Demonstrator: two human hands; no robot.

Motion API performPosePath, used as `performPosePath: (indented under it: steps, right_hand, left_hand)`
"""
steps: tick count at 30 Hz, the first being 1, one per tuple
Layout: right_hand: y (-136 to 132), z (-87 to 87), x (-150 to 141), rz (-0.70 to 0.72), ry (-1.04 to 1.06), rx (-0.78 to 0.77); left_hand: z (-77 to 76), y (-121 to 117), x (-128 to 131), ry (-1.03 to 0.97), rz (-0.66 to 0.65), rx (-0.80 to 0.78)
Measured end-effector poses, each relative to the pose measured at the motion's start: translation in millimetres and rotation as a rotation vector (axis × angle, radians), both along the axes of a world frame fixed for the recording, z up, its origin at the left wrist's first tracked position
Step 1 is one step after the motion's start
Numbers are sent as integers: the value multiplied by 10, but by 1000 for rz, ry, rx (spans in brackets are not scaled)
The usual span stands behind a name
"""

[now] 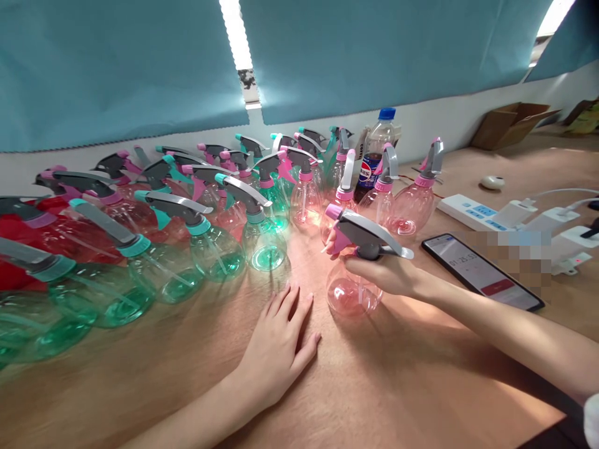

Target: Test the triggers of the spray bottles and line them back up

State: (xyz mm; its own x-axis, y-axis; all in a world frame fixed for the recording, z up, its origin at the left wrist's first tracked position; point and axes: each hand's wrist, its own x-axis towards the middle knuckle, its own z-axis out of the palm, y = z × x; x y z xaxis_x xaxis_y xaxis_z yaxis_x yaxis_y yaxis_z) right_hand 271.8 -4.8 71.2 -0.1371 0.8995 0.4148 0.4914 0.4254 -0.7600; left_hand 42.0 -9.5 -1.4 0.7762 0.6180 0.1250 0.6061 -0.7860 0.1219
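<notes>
Translucent pink plastic under the right hand, head view: fingers and thumb wrap the neck of a pink trigger spray bottle, just below its grey-and-pink spray head. Bottle is roughly upright at mid-table, right of the left hand; cannot tell whether its base rests on the wooden tabletop or sits slightly clear. Left hand lies palm down on the wood, fingers loosely spread, thumb apart, holding nothing; its fingertips are near, but apart from, the closest green trigger spray bottle in a crowded group. Close behind the held bottle, more pink ones, including a rear pink spray bottle, and a Pepsi bottle. Smartphone with a timer display lies beside the right forearm; white power strip farther back. Risks, as judged: a finger curling onto the trigger could set off a spray if there is liquid inside, perhaps wetting the plugs; a backward swing could knock the crowded pink neighbours; a low sweep of the forearm could shove the phone; a slack neck grip could let the rounded body tilt.
</notes>
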Motion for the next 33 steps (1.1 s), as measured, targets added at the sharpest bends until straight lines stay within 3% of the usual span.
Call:
performPosePath:
  steps: [3,6,33]
  right_hand:
    - [12,-5,-20,79,177,-27]
    - [13,-3,-42,89,224,-48]
    - [34,-76,-37,79,204,23]
  left_hand:
    - [7,-5,0,-10,2,-12]
    - [15,-6,0,-6,5,-15]
    - [23,-12,12,-5,8,-40]
